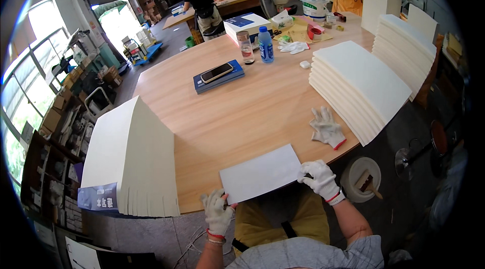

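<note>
A white paper rectangle (260, 174) lies aslant at the near edge of the table, its blank face up; whether it is one sheet or a thin pad I cannot tell. My left hand (219, 212), in a pale work glove with bare fingertips, pinches its near left corner. My right hand (320, 180), gloved as well, has its fingers curled on the right edge of the paper. A loose work glove (328, 127) with a red cuff rests on the table just beyond my right hand.
A tall stack of white paper blocks (126, 153) stands at the left. More stacks (361, 82) fill the right side. Farther back are a phone (217, 73) on a blue box, a glass (245, 49) and a blue bottle (265, 45). A bucket (356, 183) with a brush stands beside the table.
</note>
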A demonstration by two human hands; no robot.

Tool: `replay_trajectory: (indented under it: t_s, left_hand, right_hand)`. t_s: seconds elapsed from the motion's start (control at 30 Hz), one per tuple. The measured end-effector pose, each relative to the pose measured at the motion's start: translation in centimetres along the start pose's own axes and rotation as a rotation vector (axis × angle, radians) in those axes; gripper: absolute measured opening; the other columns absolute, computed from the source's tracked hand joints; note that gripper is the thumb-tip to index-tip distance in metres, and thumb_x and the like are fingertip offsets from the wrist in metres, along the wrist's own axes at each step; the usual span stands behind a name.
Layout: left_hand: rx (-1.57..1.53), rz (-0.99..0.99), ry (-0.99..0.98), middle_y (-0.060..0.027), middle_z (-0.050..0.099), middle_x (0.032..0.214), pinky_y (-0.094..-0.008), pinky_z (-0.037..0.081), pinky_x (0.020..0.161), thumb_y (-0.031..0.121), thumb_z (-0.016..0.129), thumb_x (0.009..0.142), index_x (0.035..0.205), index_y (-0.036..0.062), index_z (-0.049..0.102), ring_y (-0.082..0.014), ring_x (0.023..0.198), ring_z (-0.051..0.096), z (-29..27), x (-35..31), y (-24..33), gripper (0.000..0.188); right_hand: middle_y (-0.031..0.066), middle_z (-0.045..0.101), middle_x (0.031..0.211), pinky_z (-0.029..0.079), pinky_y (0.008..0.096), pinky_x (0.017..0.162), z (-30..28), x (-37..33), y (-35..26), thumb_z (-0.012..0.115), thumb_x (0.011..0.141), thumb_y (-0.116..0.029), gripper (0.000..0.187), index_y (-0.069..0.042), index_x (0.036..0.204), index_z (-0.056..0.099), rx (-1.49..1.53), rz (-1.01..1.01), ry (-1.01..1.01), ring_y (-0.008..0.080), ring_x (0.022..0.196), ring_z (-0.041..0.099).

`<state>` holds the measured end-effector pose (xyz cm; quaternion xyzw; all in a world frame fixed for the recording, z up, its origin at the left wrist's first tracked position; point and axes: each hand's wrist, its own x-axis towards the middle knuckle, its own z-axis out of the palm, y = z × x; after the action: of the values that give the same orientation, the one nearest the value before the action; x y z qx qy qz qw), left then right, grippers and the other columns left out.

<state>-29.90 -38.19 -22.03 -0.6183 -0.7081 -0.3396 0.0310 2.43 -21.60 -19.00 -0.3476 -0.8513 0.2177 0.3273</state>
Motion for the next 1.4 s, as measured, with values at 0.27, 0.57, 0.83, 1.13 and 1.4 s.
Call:
replay_trajectory:
  t_s: [0.27,0.57,0.83,1.13,1.4]
  left_hand:
    - [-0.115,-0.067,0.083,-0.0152,0.062,0.117,-0.0483,0.042,0.098,0.005,0.078,0.065,0.11,0.0003,0.061,-0.0334,0.112,0.056,-1.0,1.5,2.4,0.048]
    - [-1.351,-0.103,-0.84,-0.0097,0.063,0.11,-0.0341,0.051,0.086,0.028,0.055,0.097,0.117,0.0001,0.055,-0.0232,0.094,0.063,6.5,19.9,25.1,0.034]
    - [-1.651,-0.835,-1.305,-0.0074,0.056,0.078,-0.0299,0.05,0.047,0.037,0.046,0.101,0.095,0.0071,0.042,-0.0213,0.055,0.056,16.9,26.6,38.4,0.031]
    - [-1.894,-0.647,-1.037,-0.0177,0.054,0.117,-0.0424,0.054,0.09,0.033,0.052,0.098,0.111,-0.0017,0.045,-0.0327,0.11,0.057,20.6,29.5,40.9,0.038]
    - [-2.047,-0.826,-0.625,-0.0153,0.063,0.099,-0.0339,0.058,0.066,0.015,0.05,0.094,0.102,0.0013,0.051,-0.0267,0.085,0.066,17.9,32.2,37.1,0.016]
  right_hand:
    - [0.0144,0.067,0.106,0.049,0.04,0.09,-2.3,-1.6,1.7,0.075,0.081,-0.03,0.036,-0.002,0.101,0.066,-0.073,-0.035,0.174,0.0316,0.102,0.063]
    - [0.0212,0.059,0.115,0.051,0.041,0.082,-14.7,-0.3,0.1,0.072,0.08,-0.015,0.029,-0.002,0.103,0.061,-0.593,0.096,0.507,0.0365,0.097,0.06]
    - [0.0179,0.061,0.108,0.053,0.0406,0.079,-16.4,-5.3,-1.0,0.071,0.082,-0.021,0.026,-0.003,0.099,0.063,-0.437,0.129,0.458,0.0353,0.095,0.062]
    - [0.0191,0.065,0.108,0.053,0.0389,0.085,-16.3,-8.7,0.7,0.071,0.084,-0.021,0.025,0.0,0.097,0.066,-0.16,0.106,0.368,0.0348,0.099,0.064]
    - [0.0133,0.066,0.103,0.054,0.0294,0.072,-13.3,-6.4,2.3,0.06,0.094,-0.016,0.033,0.001,0.121,0.055,0.639,0.219,0.293,0.0184,0.08,0.066]
